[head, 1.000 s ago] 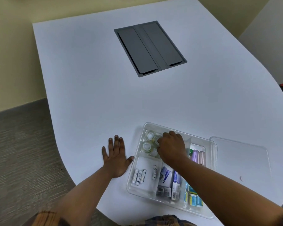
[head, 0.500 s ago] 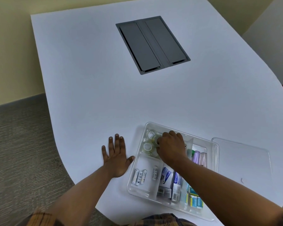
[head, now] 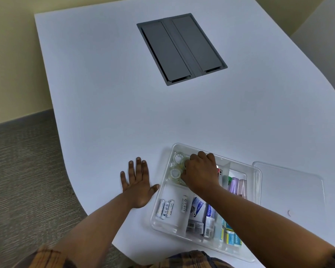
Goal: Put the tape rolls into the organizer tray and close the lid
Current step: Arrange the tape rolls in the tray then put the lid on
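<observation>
A clear plastic organizer tray [head: 163, 185] sits near the table's front edge. Its far-left compartment holds clear tape rolls: one [head: 179, 157] at the back, another [head: 174, 172] nearer me. My right hand [head: 200, 172] reaches into that compartment with its fingers curled over a further tape roll, mostly hidden beneath them. My left hand [head: 137, 185] lies flat on the table just left of the tray, fingers spread, holding nothing. The clear lid [head: 290, 190] rests flat on the table to the right of the tray.
Other tray compartments hold several batteries [head: 165, 207], small boxes [head: 197, 215] and pens [head: 237, 185]. A grey cable hatch [head: 182, 48] is set into the white table [head: 104, 93] farther back. The table's curved edge drops to carpet on the left.
My right hand has stayed over the tape compartment, fingers shifting slightly. My left hand has not moved. The view has tilted a little.
</observation>
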